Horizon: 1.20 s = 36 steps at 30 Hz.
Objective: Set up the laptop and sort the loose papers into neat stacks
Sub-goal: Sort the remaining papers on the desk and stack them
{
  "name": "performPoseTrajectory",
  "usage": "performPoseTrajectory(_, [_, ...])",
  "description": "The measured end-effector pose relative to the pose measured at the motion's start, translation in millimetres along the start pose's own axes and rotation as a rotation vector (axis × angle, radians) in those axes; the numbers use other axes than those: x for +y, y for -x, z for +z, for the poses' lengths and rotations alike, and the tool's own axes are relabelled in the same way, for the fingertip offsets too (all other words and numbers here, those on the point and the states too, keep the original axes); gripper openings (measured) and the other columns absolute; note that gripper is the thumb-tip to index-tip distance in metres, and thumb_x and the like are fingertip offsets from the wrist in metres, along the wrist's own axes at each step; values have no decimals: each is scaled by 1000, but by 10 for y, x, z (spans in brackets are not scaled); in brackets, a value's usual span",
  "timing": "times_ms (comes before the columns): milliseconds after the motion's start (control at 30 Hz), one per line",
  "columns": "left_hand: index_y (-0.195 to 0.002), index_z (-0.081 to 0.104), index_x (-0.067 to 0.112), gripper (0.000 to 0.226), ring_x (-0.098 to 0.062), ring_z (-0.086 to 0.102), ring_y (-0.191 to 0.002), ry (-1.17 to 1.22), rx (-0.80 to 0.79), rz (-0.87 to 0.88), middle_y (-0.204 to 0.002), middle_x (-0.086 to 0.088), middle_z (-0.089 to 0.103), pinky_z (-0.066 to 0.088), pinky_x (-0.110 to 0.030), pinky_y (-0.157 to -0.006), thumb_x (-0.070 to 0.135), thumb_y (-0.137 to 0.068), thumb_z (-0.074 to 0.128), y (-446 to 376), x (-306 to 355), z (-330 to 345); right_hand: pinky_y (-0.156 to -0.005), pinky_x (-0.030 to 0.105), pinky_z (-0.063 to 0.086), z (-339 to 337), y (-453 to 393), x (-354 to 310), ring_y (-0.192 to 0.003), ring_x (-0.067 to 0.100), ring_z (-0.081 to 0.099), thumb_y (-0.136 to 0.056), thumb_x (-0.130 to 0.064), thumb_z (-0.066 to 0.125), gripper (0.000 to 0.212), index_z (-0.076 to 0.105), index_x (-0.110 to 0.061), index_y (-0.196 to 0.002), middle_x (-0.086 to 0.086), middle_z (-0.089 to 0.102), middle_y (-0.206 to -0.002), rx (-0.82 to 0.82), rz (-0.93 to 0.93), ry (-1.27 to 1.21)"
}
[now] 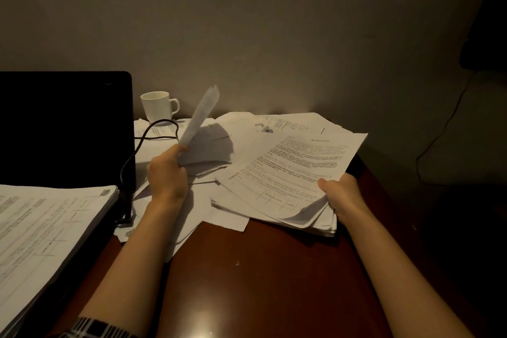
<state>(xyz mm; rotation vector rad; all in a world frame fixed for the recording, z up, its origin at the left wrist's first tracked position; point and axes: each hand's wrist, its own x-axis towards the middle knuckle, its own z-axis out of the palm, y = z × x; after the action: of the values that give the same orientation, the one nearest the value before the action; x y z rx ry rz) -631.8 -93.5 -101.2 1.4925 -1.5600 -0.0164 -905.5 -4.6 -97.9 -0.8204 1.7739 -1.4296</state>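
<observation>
An open black laptop [63, 126] stands at the left with its dark screen upright. A thick stack of printed papers [46, 228] lies on its keyboard side. My left hand [167, 173] grips a few sheets [201, 115] lifted on edge above the loose papers [219, 145] spread over the desk. My right hand [343, 197] holds the near right corner of a bundle of printed pages [290, 173], thumb on top, raised slightly off the desk.
A white mug [157, 105] stands by the wall behind the papers. A black cable [137, 151] loops from the laptop's right side across the sheets. The dark red wooden desk [247, 282] shows bare wood in front. Another cable [439, 140] hangs at the right wall.
</observation>
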Motion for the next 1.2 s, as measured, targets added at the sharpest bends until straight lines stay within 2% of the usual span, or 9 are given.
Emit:
performPoseTrajectory(200, [-118,64,1,39,-42,65,-95,1,60,150,-107,-24,68,53,-51,-86,-15,-83,56,21,-33,-13,-73,32,47,29,6,-2,-97,22,56,-96,-1,48,32,54,-5,-127,12,59,-125,6,-25,47])
performPoseTrajectory(400, [-105,68,-1,27,-21,68,-87,204,90,807,-97,-18,71,50,-20,-86,12,-87,54,71,546,41,-71,30,47,3,17,4,-93,22,56,-94,1,50,32,56,-6,-124,12,61,-119,-18,-58,78])
performPoseTrajectory(500, [-120,60,9,36,-5,60,-100,653,36,511,-111,-3,66,47,-11,-90,-6,-88,54,146,843,-34,-78,37,50,-16,3,-3,-99,30,58,-94,1,50,30,53,-6,-123,13,60,-113,-26,-51,75])
performPoseTrajectory(667, [-135,48,10,48,-21,61,-111,1472,-242,-363,-132,-7,56,56,-32,-86,-6,-91,51,-43,802,-194,-66,26,50,-47,-35,39,-92,23,58,-94,3,50,31,53,-2,-124,13,59,-117,-119,-83,-51])
performPoseTrajectory(767, [-134,50,11,47,-18,63,-99,1246,-364,-510,-126,-4,59,58,-30,-76,-5,-90,53,-70,629,-86,-69,27,51,-58,-19,28,-92,25,58,-96,3,45,30,52,4,-125,22,56,-122,-143,-76,-94])
performPoseTrajectory(900, [-131,54,15,53,-16,57,-103,825,-487,-474,-126,-5,57,47,-14,-66,-5,-83,64,19,515,83,-48,20,47,-123,-22,-44,-68,15,55,-98,-11,46,19,60,-9,-85,8,61,-82,-172,36,-177])
performPoseTrajectory(967, [-133,52,15,58,-16,58,-101,711,-515,-449,-121,-8,60,46,-13,-61,-1,-81,69,41,460,113,-46,19,48,-154,-57,-44,-70,18,62,-98,-15,48,17,62,-8,-91,9,64,-83,-212,62,-111])
performPoseTrajectory(1100, [-131,53,14,61,-18,61,-100,619,-481,-407,-120,-10,63,52,-22,-76,4,-76,76,112,445,143,-56,31,51,-187,-89,-18,-81,22,66,-97,-17,50,17,63,-8,-105,7,67,-90,-249,66,-160])
performPoseTrajectory(1200, [-135,49,15,69,-20,59,-107,467,-443,-325,-128,-8,59,49,-30,-88,12,-74,80,133,463,172,-48,27,49,-211,-57,-29,-62,14,64,-96,-12,50,14,63,-9,-95,2,66,-74,-257,75,-187])
